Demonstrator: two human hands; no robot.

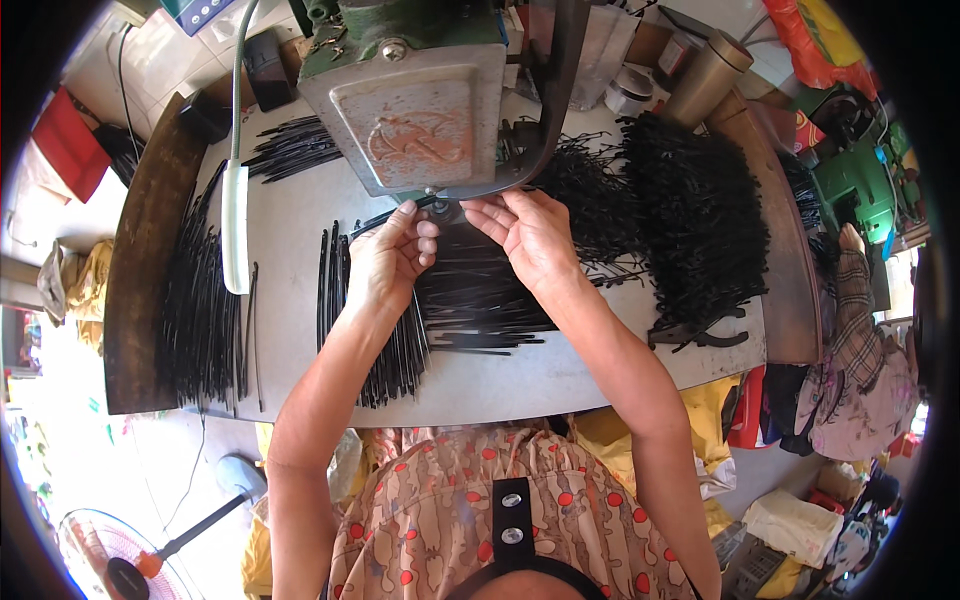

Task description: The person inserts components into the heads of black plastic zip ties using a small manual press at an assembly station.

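Observation:
Both my hands are at the base of a green and grey bench machine (415, 125), just under its front plate. My left hand (392, 255) pinches a thin black strip (372, 222) that slants in toward the machine's working point. From the other side, my right hand (530, 238) has its thumb and fingertips drawn together; what they hold, if anything, is too small to tell. Straight black strips (385, 350) lie under and beside my left wrist. Another layer of black strips (480, 290) spreads between my forearms.
A large heap of black pieces (700, 220) covers the table's right side, with black-handled pliers (710, 330) before it. More strips (200, 310) lie left, by a white lamp tube (236, 230). A fan (125, 560) stands lower left; another person's arm (855, 290) shows right.

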